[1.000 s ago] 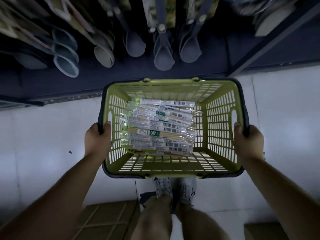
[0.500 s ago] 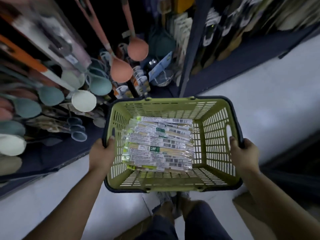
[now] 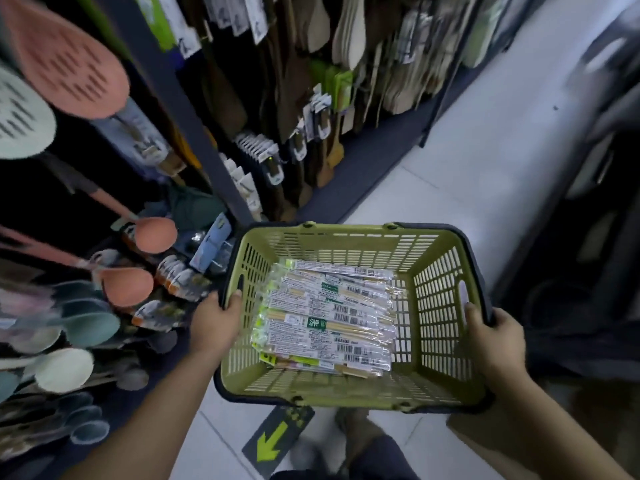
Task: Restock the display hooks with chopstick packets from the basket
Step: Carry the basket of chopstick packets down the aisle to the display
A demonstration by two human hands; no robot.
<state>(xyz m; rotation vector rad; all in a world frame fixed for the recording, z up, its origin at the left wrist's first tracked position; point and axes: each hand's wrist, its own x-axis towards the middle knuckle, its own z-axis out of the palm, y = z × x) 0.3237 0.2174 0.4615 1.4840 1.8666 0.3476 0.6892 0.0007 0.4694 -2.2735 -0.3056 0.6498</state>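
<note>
A green plastic basket (image 3: 446, 341) with a dark rim hangs in front of me at waist height. Inside it lies a flat stack of several clear chopstick packets (image 3: 325, 317) with white barcode labels. My left hand (image 3: 216, 323) grips the basket's left rim, thumb hooked over the edge. My right hand (image 3: 491, 337) grips the right rim beside the handle slot. Display hooks (image 3: 258, 147) with hanging packets stand out from the dark shelving ahead on the left.
Pink, teal and cream ladles (image 3: 124, 285) and slotted spoons (image 3: 65, 64) hang on the left. Wooden spatulas (image 3: 349, 29) hang further along the rack. White floor tiles (image 3: 467, 150) run ahead on the right, with a green arrow sticker (image 3: 273, 441) by my feet. Dark shelving (image 3: 588, 237) lines the right side.
My view has swung up and along the aisle, from the shelf base to the hanging racks. Both hands keep their grip on the basket rims, and the packets lie as before.
</note>
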